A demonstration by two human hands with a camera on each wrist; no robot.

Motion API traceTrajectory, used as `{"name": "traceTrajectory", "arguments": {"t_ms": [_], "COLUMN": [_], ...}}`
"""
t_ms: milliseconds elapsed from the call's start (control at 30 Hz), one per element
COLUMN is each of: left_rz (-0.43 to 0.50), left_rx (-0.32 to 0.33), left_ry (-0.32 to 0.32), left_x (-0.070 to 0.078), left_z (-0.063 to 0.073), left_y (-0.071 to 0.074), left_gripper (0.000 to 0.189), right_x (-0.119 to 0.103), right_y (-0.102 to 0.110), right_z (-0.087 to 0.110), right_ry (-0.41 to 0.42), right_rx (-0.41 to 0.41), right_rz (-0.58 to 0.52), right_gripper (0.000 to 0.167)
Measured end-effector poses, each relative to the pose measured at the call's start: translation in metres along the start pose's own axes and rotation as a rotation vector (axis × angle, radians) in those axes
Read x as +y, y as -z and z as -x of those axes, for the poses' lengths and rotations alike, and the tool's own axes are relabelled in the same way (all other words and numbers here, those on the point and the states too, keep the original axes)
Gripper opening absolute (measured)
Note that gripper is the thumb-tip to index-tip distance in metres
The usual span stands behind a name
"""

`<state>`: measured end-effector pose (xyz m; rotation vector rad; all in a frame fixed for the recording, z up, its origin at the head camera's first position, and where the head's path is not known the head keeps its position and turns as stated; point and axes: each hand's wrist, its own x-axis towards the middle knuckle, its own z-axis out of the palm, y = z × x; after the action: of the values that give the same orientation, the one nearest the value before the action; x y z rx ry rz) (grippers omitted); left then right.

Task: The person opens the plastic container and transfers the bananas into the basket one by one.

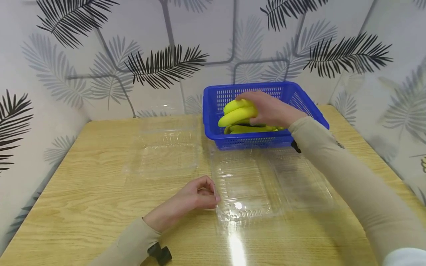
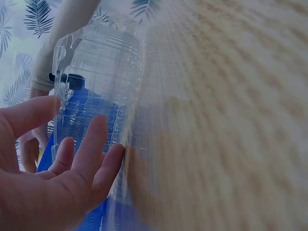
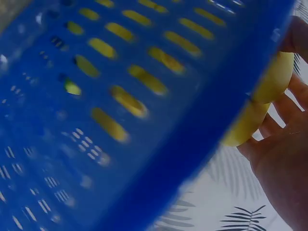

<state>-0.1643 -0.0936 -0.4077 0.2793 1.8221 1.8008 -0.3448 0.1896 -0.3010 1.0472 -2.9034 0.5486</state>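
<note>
My right hand (image 1: 271,109) grips a bunch of yellow bananas (image 1: 237,114) just above the inside of a blue slotted basket (image 1: 213,137). More bananas (image 1: 247,129) lie beneath in the basket. The right wrist view shows the held bananas (image 3: 274,84) in the fingers beyond the basket's rim. My left hand (image 1: 196,195) holds the left edge of a clear plastic container (image 1: 243,184) on the table. In the left wrist view the thumb is at that container's rim (image 2: 58,62), while the other fingers curve along its outer wall.
Left of it stands another clear container (image 1: 168,157) on the wooden table (image 1: 83,199). To the right lies a further clear plastic piece (image 1: 304,181); whether it is a lid or a separate box I cannot tell. A leaf-patterned wall (image 1: 206,33) closes off the back.
</note>
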Motion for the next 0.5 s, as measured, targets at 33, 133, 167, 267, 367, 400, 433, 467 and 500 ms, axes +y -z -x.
{"name": "traceTrajectory", "arguments": {"t_ms": [33, 133, 167, 267, 367, 400, 433, 467, 500], "left_rz": [0.000, -0.002, -0.002, -0.001, -0.001, -0.002, -0.004, -0.004, -0.004], "left_rx": [-0.002, -0.002, -0.003, 0.000, 0.007, 0.008, 0.009, 0.009, 0.009], "left_ry": [0.002, 0.004, 0.004, 0.006, 0.011, 0.014, 0.015, 0.015, 0.016], "left_x": [0.000, 0.001, 0.001, 0.001, 0.001, 0.001, 0.001, 0.001, 0.001], "left_z": [0.000, 0.000, 0.000, 0.000, 0.000, 0.000, 0.000, 0.000, -0.001], "left_y": [0.000, 0.001, 0.001, 0.001, 0.001, 0.001, 0.000, 0.000, 0.000], "left_gripper": [0.025, 0.026, 0.026, 0.026, 0.025, 0.025, 0.025, 0.025, 0.025], "right_x": [0.002, 0.007, 0.008, 0.011, 0.015, 0.017, 0.019, 0.021, 0.024], "right_y": [-0.002, -0.007, -0.008, -0.013, -0.017, -0.018, -0.020, -0.021, -0.023], "right_z": [0.000, 0.001, 0.001, 0.000, 0.000, 0.000, 0.000, 0.000, 0.001], "right_ry": [0.000, -0.003, 0.000, 0.014, 0.004, -0.005, -0.016, -0.032, -0.040], "right_rx": [-0.003, -0.013, -0.013, -0.016, -0.030, -0.034, -0.037, -0.041, -0.042], "right_rz": [-0.005, -0.019, -0.022, -0.026, -0.011, -0.004, 0.002, 0.007, 0.012], "right_gripper": [0.068, 0.069, 0.069, 0.068, 0.068, 0.068, 0.069, 0.070, 0.070]}}
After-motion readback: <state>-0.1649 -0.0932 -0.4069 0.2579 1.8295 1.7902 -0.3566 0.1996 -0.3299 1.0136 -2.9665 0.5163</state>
